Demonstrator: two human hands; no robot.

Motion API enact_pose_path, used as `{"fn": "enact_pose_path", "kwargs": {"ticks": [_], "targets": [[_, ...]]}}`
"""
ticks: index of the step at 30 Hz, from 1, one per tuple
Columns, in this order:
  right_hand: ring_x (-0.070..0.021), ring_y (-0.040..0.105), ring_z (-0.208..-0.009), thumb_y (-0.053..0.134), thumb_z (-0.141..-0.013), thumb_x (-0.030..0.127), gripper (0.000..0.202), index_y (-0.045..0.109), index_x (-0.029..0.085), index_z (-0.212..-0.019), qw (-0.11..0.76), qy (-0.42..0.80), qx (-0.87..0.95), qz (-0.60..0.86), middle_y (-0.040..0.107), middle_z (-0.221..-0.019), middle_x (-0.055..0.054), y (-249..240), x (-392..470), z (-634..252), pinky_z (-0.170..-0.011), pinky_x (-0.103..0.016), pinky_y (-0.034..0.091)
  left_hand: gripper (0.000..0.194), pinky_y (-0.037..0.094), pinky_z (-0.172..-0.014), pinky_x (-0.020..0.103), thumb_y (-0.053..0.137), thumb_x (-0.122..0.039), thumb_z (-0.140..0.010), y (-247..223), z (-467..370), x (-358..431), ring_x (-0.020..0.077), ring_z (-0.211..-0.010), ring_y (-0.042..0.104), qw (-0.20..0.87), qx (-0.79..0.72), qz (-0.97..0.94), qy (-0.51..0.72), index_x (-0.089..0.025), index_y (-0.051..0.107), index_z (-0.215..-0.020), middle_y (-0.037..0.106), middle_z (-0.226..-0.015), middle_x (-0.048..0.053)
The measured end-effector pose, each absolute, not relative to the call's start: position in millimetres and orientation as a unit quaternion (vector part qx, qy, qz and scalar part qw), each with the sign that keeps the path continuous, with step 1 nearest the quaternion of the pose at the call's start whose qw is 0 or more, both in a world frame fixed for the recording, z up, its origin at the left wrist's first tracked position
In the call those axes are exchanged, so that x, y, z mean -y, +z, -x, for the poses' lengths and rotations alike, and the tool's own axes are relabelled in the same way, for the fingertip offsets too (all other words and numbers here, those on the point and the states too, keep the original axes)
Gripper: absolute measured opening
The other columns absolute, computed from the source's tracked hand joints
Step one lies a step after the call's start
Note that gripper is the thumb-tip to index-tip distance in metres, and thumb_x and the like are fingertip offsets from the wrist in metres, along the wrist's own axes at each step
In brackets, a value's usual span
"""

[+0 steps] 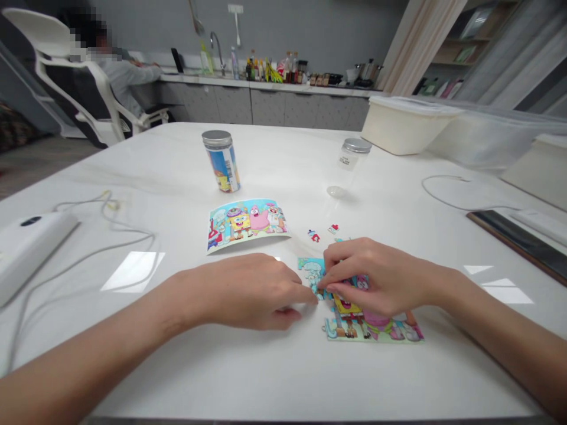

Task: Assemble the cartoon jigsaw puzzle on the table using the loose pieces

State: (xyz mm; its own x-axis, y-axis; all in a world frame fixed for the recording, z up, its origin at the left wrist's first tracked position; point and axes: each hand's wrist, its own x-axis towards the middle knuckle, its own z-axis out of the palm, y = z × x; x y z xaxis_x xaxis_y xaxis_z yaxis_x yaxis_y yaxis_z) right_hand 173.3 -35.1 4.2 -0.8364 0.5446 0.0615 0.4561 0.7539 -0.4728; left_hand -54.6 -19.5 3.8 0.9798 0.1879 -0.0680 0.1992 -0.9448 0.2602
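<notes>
A partly assembled cartoon jigsaw puzzle [376,330] lies on the white table, with a gap along its lower left side. My right hand [372,277] covers much of its upper part. Its thumb and fingertips pinch a small puzzle piece at the puzzle's left side, mostly hidden by the fingers. From the left, my left hand [261,292] touches the same edge with its outstretched index fingertip; the thumb is apart and the other fingers curl under. Two loose puzzle pieces, one red and blue [313,236] and one red and white [333,228], lie beyond the puzzle.
A curved reference picture card [248,221] lies behind my left hand. Farther back stand a printed jar [222,162] and a clear jar [349,159]. Cables and a white power strip [38,248] lie left; bins [407,124] and a dark tablet-like object [518,239] right. A person sits beyond.
</notes>
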Motion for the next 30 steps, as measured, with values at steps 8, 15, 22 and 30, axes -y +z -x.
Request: {"fn": "enact_pose_path", "kwargs": {"ticks": [8,15,22,30], "targets": [[-0.0130,0.046,-0.058,0.047,-0.090,0.018,0.028,0.064,0.017,-0.068,0.088,0.212,0.936,0.267,0.055,-0.062,-0.003,6.1,36.3,-175.9,-0.056,-0.027,0.034,0.017,0.036,-0.052,0.027,0.061,-0.019,-0.084,6.1,54.1,21.4,0.0140,-0.062,0.058,0.112,-0.101,-0.988,-0.026,-0.021,0.066,-0.100,0.068,-0.075,0.000],[-0.0128,0.046,-0.056,0.046,-0.089,0.017,0.029,0.062,0.017,-0.065,0.092,0.212,0.938,0.259,0.056,-0.059,-0.003,4.3,36.0,-176.5,-0.055,-0.027,0.033,0.020,0.036,-0.053,0.027,0.061,-0.019,-0.085,5.9,56.0,20.6,0.0138,-0.064,0.058,0.114,-0.094,-0.989,-0.014,-0.020,0.064,-0.105,0.069,-0.078,0.000],[-0.0114,0.045,-0.053,0.047,-0.086,0.017,0.028,0.062,0.017,-0.062,0.105,0.208,0.939,0.253,0.055,-0.054,-0.001,4.6,36.0,-177.2,-0.053,-0.026,0.031,0.012,0.035,-0.053,0.027,0.053,-0.016,-0.087,3.2,60.6,14.3,0.0131,-0.060,0.057,0.075,-0.108,-0.991,-0.006,-0.019,0.064,-0.090,0.066,-0.072,0.001],[-0.0119,0.047,-0.055,0.045,-0.090,0.021,0.027,0.069,0.018,-0.078,0.076,0.225,0.939,0.248,0.060,-0.060,-0.001,1.6,36.8,-176.1,-0.055,-0.027,0.031,0.020,0.031,-0.049,0.028,0.054,-0.017,-0.087,0.0,58.1,16.0,0.0138,-0.056,0.056,0.066,-0.101,-0.993,-0.013,-0.020,0.066,-0.103,0.065,-0.068,0.000]]}}
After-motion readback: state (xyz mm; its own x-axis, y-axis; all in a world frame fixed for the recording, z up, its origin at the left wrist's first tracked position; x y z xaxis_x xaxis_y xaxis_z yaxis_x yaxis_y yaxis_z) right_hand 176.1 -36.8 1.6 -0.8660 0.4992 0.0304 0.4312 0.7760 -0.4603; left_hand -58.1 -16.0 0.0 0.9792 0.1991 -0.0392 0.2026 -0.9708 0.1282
